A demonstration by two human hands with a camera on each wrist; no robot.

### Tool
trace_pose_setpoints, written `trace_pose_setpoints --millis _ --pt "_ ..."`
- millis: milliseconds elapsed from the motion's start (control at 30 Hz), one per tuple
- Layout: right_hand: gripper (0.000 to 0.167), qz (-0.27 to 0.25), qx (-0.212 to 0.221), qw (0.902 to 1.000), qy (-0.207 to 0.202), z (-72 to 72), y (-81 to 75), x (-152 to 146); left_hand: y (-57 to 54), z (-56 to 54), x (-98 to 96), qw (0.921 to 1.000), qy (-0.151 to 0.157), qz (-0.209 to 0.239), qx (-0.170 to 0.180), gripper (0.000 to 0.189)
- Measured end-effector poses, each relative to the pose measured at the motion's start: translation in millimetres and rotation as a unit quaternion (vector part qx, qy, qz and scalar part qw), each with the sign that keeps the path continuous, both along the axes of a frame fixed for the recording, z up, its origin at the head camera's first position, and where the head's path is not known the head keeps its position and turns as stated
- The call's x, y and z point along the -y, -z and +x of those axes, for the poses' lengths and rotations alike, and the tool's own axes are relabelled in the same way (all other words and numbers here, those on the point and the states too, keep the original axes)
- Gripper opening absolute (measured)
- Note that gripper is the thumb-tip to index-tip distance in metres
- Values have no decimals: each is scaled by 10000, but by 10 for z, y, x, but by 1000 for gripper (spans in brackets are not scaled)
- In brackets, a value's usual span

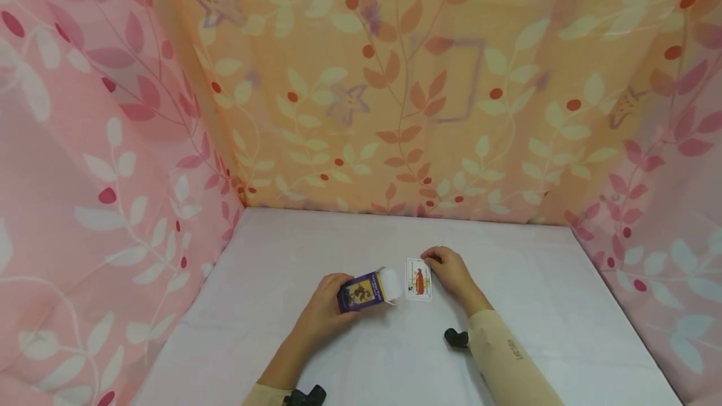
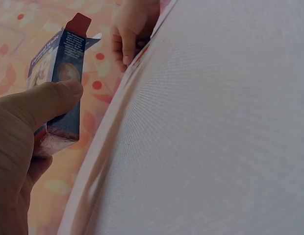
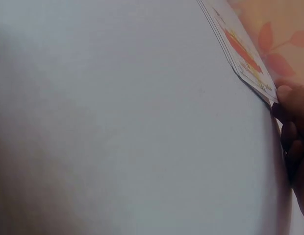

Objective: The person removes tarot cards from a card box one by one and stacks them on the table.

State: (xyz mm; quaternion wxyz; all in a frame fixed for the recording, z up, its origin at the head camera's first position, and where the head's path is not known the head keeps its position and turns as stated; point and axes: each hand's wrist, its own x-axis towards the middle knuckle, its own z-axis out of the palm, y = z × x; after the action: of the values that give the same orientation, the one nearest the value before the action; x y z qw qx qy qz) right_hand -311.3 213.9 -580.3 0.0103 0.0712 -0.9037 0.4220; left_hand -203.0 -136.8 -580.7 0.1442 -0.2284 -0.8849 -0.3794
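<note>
My left hand (image 1: 324, 309) grips a dark blue card box (image 1: 361, 293) with a yellow picture panel, its white flap open toward the right. In the left wrist view the thumb presses along the side of the card box (image 2: 68, 105). To the right of the flap is a small stack of picture cards (image 1: 418, 281), a red figure on the top one. With thumb above and fingers below, my right hand (image 1: 450, 273) pinches the cards at their upper right corner. Several card edges show along the side of the cards (image 3: 242, 49) in the right wrist view.
A white cloth (image 1: 507, 299) covers the tabletop. Patterned curtains hang behind it, with an orange curtain (image 1: 395, 111) at the back and pink ones at both sides. Black wrist devices, such as the right one (image 1: 455, 338), sit by the sleeves.
</note>
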Motion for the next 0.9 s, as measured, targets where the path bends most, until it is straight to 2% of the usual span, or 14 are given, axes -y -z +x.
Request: trace_pose_setpoints --millis 200,533,900 --pt "11 171 -143 9997 62 4 46 6 -4 12 3 9999 6 -13 108 77" --pt "10 323 -171 9993 54 -15 76 15 31 27 20 10000 -28 -1 -49 78" --pt "9 371 -227 9989 180 -24 61 12 -25 11 2 10000 -39 -23 -41 78"
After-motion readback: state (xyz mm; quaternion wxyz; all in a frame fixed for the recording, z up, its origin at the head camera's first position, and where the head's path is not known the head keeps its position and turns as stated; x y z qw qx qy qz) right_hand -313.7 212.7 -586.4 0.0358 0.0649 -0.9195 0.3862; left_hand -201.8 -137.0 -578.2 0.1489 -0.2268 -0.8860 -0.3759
